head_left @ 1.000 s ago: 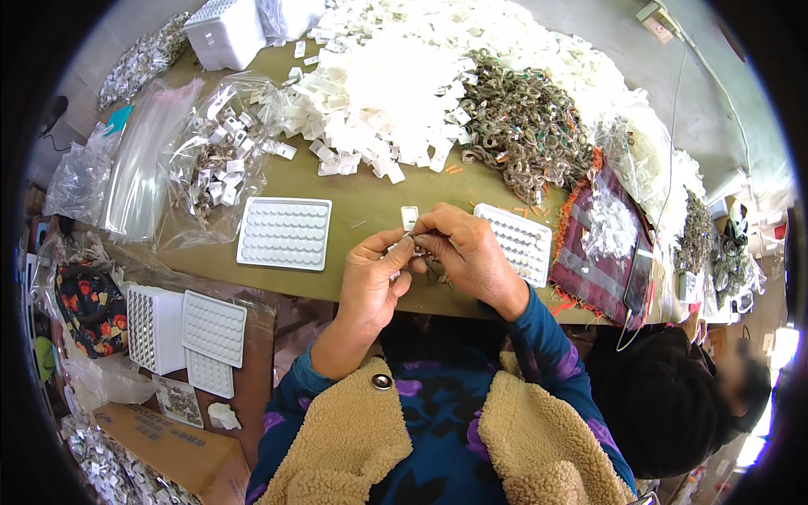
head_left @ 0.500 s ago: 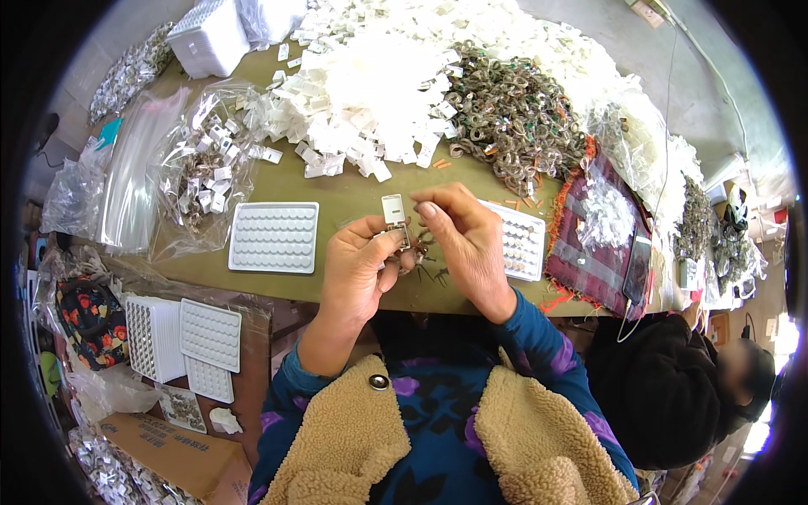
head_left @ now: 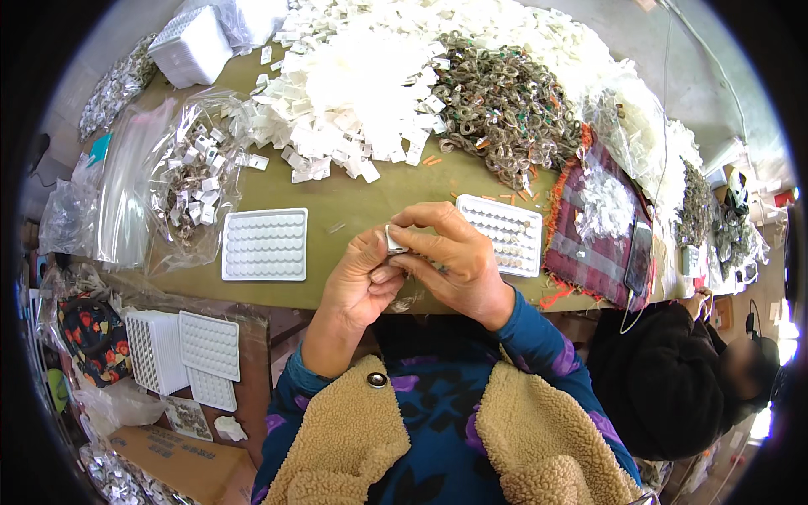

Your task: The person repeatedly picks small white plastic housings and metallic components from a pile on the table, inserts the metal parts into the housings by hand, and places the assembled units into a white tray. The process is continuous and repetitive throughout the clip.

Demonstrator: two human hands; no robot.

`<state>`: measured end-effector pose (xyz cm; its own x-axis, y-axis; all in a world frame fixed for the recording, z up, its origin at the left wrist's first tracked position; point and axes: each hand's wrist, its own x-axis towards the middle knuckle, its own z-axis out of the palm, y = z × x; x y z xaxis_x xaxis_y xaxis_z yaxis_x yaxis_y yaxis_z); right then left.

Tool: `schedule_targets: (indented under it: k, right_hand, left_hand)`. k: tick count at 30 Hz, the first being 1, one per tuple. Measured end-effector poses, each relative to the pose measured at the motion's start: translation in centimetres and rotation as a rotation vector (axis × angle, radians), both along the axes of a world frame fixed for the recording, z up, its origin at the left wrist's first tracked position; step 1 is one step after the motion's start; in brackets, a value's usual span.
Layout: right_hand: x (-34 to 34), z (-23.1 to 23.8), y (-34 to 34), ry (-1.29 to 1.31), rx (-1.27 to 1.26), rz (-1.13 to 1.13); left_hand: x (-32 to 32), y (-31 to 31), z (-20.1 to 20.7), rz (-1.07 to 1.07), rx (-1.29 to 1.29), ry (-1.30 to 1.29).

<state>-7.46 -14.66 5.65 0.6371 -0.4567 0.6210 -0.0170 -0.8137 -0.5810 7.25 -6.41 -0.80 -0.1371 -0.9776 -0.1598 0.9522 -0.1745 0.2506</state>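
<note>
My left hand (head_left: 358, 282) and my right hand (head_left: 459, 263) meet over the table's near edge, closed on one small white and metal piece (head_left: 393, 244). My left thumb and fingers pinch it from the left, while the right thumb and forefinger press on its right side. Fingers hide most of it. Strands of something thin and dark hang below the hands, too blurred to name. To the left lies a white plastic tray (head_left: 265, 244) with rows of round wells. Beside my right hand is a similar tray (head_left: 468, 202) holding small round pieces.
Beyond the hands spread a heap of white tags (head_left: 337, 109) and a pile of grey-brown rings (head_left: 505, 109). A clear bag (head_left: 200, 181) of pieces lies left. A plaid cloth (head_left: 576, 261) and phone (head_left: 638, 257) lie right. A person in black (head_left: 661, 387) is at the right.
The white flap that stood up from the piece is now mostly hidden under my fingers. My right hand has come left and down onto the piece, joining my left. The view has shifted slightly.
</note>
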Motion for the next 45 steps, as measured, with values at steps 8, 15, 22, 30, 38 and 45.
schedule_targets:
  k: [8,15,22,30,38,45]
  right_hand:
    - [0.8,-1.3,-0.5,-0.134,-0.403,-0.083]
    - [-3.6,-1.1,1.5,-0.086,-0.109,-0.144]
    - [-20.1,-2.8,0.2,-0.009,0.174,-0.851]
    - [-24.3,-4.4,-3.1,0.216,0.107,-0.822]
    - [-25.2,-5.0,-3.7,0.202,0.08,-1.044]
    - [-26.1,-4.0,-3.8,-0.033,0.655,-0.924]
  left_hand:
    - [0.7,-0.3,0.7,0.067,0.11,-0.182]
    - [1.3,-0.7,0.1,0.125,0.17,-0.03]
    - [2.7,-1.7,-2.3,0.096,-0.023,-0.026]
    - [1.1,-2.4,-2.0,0.13,0.119,-0.071]
    - [0.4,-2.2,-1.8,0.118,0.125,-0.078]
    - [0.2,-2.1,-1.8,0.106,0.099,-0.129]
